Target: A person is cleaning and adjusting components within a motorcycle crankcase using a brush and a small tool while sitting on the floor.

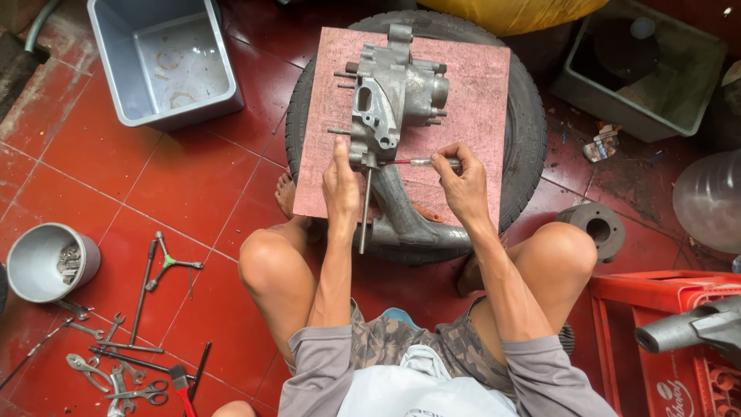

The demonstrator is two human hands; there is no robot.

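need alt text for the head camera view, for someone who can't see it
Seen from above, a squatting person's left hand steadies a grey metal engine casing on a pink board laid over a tyre, while the right hand points a red-shafted screwdriver at its lower end. Hand tools and a grey cup of small parts lie on the red tile floor.

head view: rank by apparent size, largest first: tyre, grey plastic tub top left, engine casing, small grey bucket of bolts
1. tyre
2. grey plastic tub
3. engine casing
4. small grey bucket

The tyre is partly covered by the board, so judged by its outline. Tub and casing look fairly close; the tub is cropped at the top edge.
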